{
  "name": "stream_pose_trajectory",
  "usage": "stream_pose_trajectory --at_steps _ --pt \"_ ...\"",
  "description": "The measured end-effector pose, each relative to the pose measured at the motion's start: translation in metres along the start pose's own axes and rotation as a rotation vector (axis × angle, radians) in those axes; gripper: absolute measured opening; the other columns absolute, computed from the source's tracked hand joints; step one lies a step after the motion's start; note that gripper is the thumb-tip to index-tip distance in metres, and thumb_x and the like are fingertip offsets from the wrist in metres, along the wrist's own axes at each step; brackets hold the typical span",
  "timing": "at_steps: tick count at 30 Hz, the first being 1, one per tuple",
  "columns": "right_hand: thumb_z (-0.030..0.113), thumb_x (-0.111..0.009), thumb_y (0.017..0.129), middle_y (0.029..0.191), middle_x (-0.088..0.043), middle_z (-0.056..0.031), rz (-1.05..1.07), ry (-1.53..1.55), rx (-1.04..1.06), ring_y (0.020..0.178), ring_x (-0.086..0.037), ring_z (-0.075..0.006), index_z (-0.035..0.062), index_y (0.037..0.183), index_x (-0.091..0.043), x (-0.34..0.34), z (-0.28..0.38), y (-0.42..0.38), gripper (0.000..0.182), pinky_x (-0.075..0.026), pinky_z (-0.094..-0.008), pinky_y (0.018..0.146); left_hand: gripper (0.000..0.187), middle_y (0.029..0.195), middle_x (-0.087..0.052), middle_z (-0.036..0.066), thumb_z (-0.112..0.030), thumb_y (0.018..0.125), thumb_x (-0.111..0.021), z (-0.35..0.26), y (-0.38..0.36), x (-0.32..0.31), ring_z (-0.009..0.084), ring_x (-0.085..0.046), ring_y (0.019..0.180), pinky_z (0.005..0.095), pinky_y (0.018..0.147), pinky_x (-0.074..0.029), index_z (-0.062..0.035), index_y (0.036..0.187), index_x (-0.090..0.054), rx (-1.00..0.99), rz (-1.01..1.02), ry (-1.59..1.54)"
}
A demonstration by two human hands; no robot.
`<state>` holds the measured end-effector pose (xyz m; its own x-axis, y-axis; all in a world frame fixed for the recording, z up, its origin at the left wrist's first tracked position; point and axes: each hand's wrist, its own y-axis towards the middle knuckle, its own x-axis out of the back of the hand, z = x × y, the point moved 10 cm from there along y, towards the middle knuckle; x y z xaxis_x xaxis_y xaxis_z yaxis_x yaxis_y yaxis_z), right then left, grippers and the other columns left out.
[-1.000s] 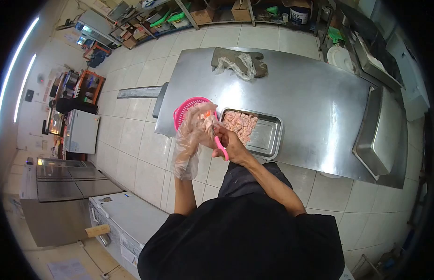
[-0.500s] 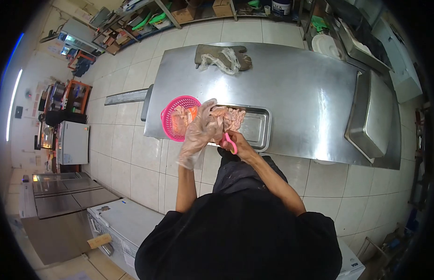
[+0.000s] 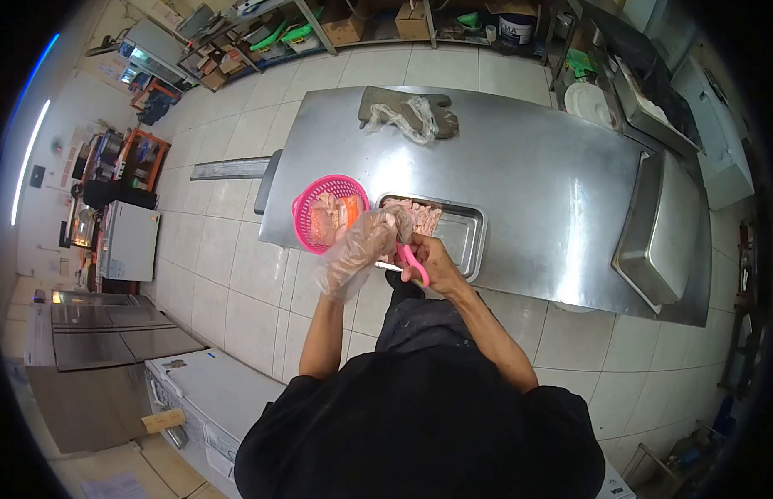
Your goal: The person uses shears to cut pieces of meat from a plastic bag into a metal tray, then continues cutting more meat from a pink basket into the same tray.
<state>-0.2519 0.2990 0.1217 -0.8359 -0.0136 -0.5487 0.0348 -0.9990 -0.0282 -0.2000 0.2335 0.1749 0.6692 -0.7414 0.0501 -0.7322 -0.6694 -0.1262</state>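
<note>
My left hand (image 3: 363, 246), in a loose clear plastic glove, is closed around a piece of raw pale pink meat, mostly hidden by the fingers. Pink-handled scissors (image 3: 414, 266) are in my bare right hand (image 3: 438, 264), their blades pointing toward the held piece. Both hands meet over the near left part of a steel tray (image 3: 479, 243). Cut raw meat (image 3: 424, 218) lies at the tray's far left. Just left of my gloved hand stands a pink perforated basket (image 3: 298, 224) holding more raw meat (image 3: 326, 218) and something orange.
The steel table (image 3: 536, 191) carries a grey oven mitt (image 3: 446, 116) with a crumpled clear plastic glove (image 3: 403, 121) on it, toward the far side. An upturned deep steel pan (image 3: 657, 229) sits at the right end. Loaded shelves (image 3: 370, 40) stand beyond the table.
My gloved hand has lowered and turned, now covering more of the meat it holds. The scissors have shifted slightly toward me with my right hand. The whole view has tilted a little.
</note>
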Motion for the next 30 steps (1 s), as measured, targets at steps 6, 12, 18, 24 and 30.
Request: stream_pose_trajectory --at_steps 6,12,18,24,30 --pt "0.013 -0.081 0.066 0.087 -0.062 -0.0028 -0.104 -0.065 0.051 0.079 -0.058 -0.0082 0.0012 0.090 -0.058 0.008 0.000 0.000 0.035 -0.046 -0.0214 0.071 0.034 0.065 -0.046 -0.001 -0.033 0.095 -0.042 -0.002 0.003 0.009 0.0079 -0.047 0.056 0.0254 0.044 -0.035 -0.0046 0.079 -0.053 -0.317 -0.210 0.544" --pt "0.024 -0.077 0.073 0.085 -0.061 -0.0013 -0.067 0.149 0.047 0.081 -0.057 -0.0078 0.0029 0.089 -0.060 0.005 -0.007 0.005 0.032 -0.046 -0.0204 0.073 0.041 0.056 -0.048 0.002 -0.035 0.096 -0.042 0.010 0.014 0.007 0.0113 -0.047 0.051 0.0291 0.047 -0.038 -0.0045 0.071 -0.053 -0.104 -0.149 0.588" --pt "0.028 -0.075 0.075 0.085 -0.060 -0.0007 -0.083 0.209 0.078 0.078 -0.057 -0.0087 0.0021 0.093 -0.059 0.006 -0.012 0.005 0.035 -0.047 -0.0210 0.075 0.038 0.060 -0.051 0.009 -0.033 0.094 -0.044 -0.007 0.015 -0.002 0.0211 -0.049 0.055 0.0338 0.054 -0.041 -0.0021 0.072 -0.053 -0.087 -0.034 0.672" --pt "0.039 -0.072 0.075 0.082 -0.059 -0.0034 -0.070 0.208 0.066 0.074 -0.055 -0.0101 0.0015 0.093 -0.056 0.011 -0.014 0.008 0.045 -0.045 -0.0217 0.068 0.025 0.075 -0.057 0.018 -0.025 0.088 -0.051 -0.011 0.018 -0.008 0.0344 -0.055 0.071 0.0407 0.065 -0.045 -0.0023 0.081 -0.056 -0.054 0.017 0.782" --pt "0.035 -0.072 0.077 0.078 -0.056 -0.0010 -0.056 0.319 0.069 0.068 -0.050 -0.0077 0.0036 0.089 -0.057 0.013 -0.011 0.011 0.037 -0.041 -0.0203 0.062 0.024 0.078 -0.057 0.020 -0.026 0.086 -0.052 -0.020 0.022 -0.019 0.0371 -0.055 0.076 0.0438 0.067 -0.044 -0.0024 0.086 -0.057 -0.137 0.078 0.800"
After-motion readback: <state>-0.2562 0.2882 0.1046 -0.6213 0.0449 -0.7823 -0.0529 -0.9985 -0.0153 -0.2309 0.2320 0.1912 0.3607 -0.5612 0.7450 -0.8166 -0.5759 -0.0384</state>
